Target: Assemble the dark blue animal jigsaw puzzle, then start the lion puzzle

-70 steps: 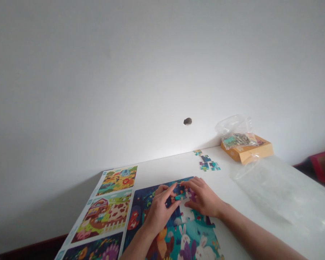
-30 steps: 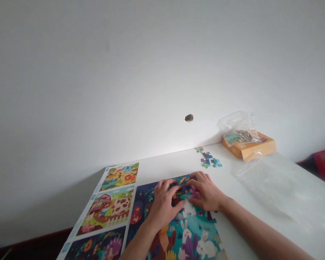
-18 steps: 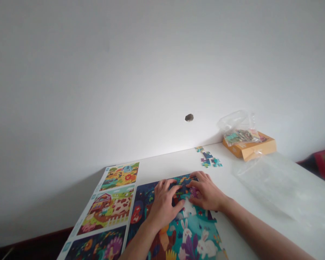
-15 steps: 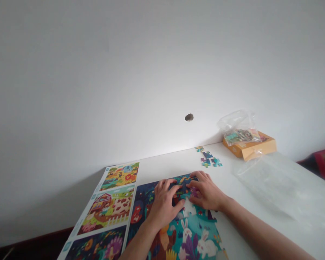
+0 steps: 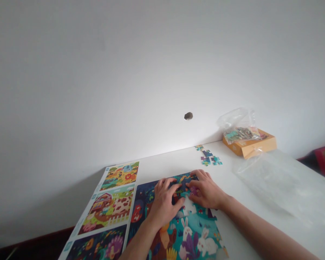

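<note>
Poster: a printed picture sheet (image 5: 105, 209) of farm and animal scenes lies flat on a white table (image 5: 162, 162), at its left edge.
Left hand: the left hand (image 5: 164, 202), fingers spread and curved, presses on the puzzle; any pinched piece is hidden.
Puzzle: a part-built jigsaw puzzle (image 5: 192, 234) lies just right of the poster, beneath both hands, a white gap near their fingers.
Right hand: the right hand (image 5: 206, 191), curved and half open, rests beside the left; grip unclear.
Far side: loose puzzle pieces (image 5: 208, 157) lie near the wall, beside a plastic bag (image 5: 239, 130) on a cardboard box (image 5: 250, 146).
Right edge: a clear plastic sheet (image 5: 284, 184) covers the table.
</note>
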`<control>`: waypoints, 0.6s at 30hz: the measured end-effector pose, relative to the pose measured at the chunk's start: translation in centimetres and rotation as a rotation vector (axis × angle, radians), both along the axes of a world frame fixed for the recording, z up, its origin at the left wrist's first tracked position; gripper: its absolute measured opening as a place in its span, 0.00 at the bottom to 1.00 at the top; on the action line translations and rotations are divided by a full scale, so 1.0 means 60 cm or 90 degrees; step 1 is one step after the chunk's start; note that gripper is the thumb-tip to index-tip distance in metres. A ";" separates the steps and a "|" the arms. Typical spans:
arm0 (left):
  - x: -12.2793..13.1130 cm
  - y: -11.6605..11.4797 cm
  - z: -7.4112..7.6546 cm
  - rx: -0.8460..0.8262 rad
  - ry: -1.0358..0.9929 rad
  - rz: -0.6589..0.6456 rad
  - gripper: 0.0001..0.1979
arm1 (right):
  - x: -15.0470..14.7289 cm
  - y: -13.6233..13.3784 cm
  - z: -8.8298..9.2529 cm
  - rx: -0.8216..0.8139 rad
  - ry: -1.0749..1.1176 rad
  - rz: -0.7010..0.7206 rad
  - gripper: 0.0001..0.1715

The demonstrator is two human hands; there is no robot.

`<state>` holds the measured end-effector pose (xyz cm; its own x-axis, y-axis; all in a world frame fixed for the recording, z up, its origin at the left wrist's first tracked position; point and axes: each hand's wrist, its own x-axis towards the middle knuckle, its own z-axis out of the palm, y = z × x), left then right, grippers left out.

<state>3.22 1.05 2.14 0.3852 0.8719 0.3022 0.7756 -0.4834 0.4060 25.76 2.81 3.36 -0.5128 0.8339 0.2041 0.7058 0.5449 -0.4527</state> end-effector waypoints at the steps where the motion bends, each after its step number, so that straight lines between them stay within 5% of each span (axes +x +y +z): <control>1: 0.000 0.000 0.000 0.001 -0.001 -0.001 0.18 | 0.000 0.000 0.001 0.000 -0.001 -0.001 0.21; 18: 0.003 0.002 -0.002 0.003 0.003 0.012 0.12 | -0.002 -0.003 0.003 0.013 -0.019 0.003 0.18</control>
<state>3.39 1.18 2.02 0.3708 0.8774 0.3043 0.7863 -0.4710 0.3999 25.63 2.64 3.57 -0.5234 0.8271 0.2049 0.7159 0.5572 -0.4206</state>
